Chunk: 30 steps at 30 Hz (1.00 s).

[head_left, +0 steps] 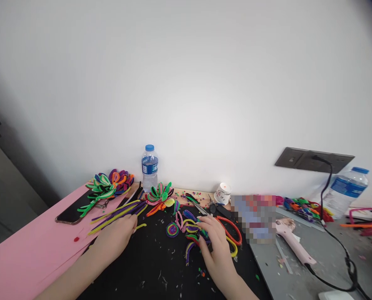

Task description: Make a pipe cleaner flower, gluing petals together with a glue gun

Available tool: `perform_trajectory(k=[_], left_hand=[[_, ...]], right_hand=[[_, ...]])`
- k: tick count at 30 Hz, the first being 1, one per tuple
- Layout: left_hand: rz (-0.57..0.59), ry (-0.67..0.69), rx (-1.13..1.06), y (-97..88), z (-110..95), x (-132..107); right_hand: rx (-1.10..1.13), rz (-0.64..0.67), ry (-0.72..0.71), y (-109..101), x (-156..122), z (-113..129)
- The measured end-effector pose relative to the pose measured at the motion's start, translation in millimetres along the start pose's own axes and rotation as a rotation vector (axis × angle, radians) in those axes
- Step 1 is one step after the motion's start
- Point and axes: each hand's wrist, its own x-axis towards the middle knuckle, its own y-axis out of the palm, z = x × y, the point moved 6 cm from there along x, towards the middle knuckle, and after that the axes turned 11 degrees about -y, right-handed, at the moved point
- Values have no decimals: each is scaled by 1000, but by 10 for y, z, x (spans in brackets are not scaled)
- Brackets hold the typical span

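My left hand (117, 237) lies on the black mat (161, 271), its fingers curled over the near ends of a bundle of purple and yellow pipe cleaners (117, 213). My right hand (215, 246) rests on a heap of bent coloured pipe cleaner loops (190, 229), fingertips pinching among them. A small purple and green coil (172, 229) lies between the hands. Scissors with red and yellow handles (226, 227) sit just right of my right hand.
Finished pipe cleaner flowers (109, 185) (160, 195) lie by the wall. A phone (73, 212) rests on the pink sheet (26, 250). Water bottles (149, 166) (345, 191), a small cup (222, 193), a pink glue gun (294, 241) with black cord (345, 258).
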Motion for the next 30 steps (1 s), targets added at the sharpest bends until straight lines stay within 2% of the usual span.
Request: perform_trajectory(k=[2,3,6,9,13,16,20,30], left_hand=[[22,31,-129,-66,-145,-50],[55,79,-265,-99,-264,-86],[247,118,-771,-114,-645,-173],[419,60,-1133,-4,-993,-210],[547,5,-1345,209,-1285,-231],[542,-24,-1392,317,-1321,-210],[497,-55,-1445,388,-1226,-130],[563,-53,-1595,556,-1099,-60]], right_hand=[[33,-17,7,-20,-1,12],[64,-22,11,-28,2,28],[195,-9,6,-31,18,114],[310,53,-6,14,19,211],[293,115,30,127,-27,237],[259,139,112,208,-59,165],[299,153,178,246,-59,98],[350,190,192,326,-94,67]])
